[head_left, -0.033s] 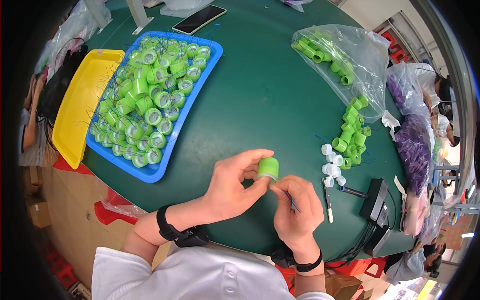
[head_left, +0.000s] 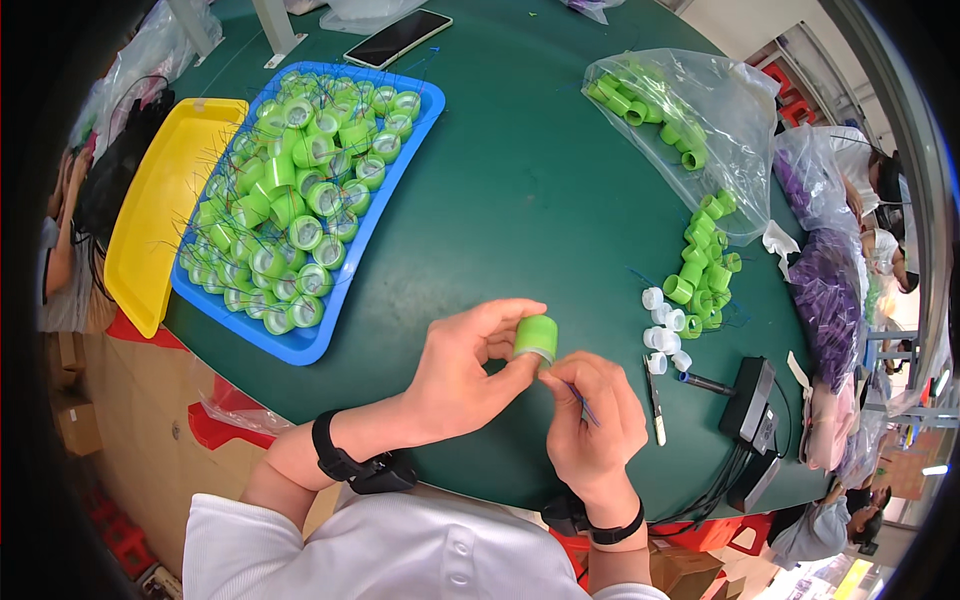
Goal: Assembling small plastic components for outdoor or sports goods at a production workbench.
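Note:
My left hand (head_left: 470, 365) holds a short green plastic cylinder (head_left: 537, 336) between thumb and fingers, above the near part of the table. A pale rim shows along its lower edge. Close against that edge, my right hand (head_left: 597, 420) is closed in a pinch on thin dark wires (head_left: 587, 405), which trail across its fingers. The inside of the cylinder faces away from view, so how the wires join it is hidden. Many similar green cylinders with pale inner parts and fine wires fill a blue tray (head_left: 335, 310) on the left.
Beside the tray lies a yellow tray (head_left: 135, 270). Loose green cylinders (head_left: 700, 260) spill from a clear bag (head_left: 740, 130) at right, near white rings (head_left: 660, 340), tweezers (head_left: 656, 405) and a black device (head_left: 750, 400) with cables. A phone (head_left: 400, 38) lies at the back.

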The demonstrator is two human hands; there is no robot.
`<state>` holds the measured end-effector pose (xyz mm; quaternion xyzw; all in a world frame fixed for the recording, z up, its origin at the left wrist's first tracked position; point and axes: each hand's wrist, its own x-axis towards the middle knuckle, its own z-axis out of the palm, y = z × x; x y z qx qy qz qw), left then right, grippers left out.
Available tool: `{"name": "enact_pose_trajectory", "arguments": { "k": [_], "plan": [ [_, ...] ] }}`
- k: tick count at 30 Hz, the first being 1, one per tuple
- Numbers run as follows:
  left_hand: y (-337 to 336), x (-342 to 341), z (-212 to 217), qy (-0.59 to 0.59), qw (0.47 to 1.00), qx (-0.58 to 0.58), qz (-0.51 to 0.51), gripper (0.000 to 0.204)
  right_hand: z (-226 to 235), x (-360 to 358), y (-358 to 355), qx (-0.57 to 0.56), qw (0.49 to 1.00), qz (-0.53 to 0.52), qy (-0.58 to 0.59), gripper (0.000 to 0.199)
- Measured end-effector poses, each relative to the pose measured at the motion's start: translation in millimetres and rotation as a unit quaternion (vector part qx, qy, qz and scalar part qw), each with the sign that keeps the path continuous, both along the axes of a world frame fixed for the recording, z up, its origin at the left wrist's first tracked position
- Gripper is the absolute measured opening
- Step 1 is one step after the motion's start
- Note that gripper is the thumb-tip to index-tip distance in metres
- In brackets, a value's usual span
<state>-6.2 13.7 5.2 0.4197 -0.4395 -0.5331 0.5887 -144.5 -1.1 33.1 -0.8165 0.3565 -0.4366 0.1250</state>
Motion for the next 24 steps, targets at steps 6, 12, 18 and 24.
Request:
{"name": "enact_pose_trajectory", "arguments": {
  "k": [6, 12, 18, 24],
  "plan": [
    [-3, 6, 4, 0.043, 0.996, 0.055, -0.055, 0.032, 3, -3, 3, -0.055, 0.997, -0.006, 0.054, 0.025],
    [-2, 7, 0, 0.046, 0.998, 0.014, -0.041, 0.024, 7, -1, 10, -0.046, 0.998, 0.011, 0.053, 0.024],
    [2, 5, -4, -0.012, 0.999, 0.021, -0.043, 0.028, 4, -2, 9, -0.019, 0.999, 0.017, 0.037, 0.020],
    [-7, 4, 8, 0.238, 0.953, -0.009, -0.186, 0.034, 14, -6, 1, 0.228, 0.948, 0.005, -0.220, 0.007]
  ]
}}
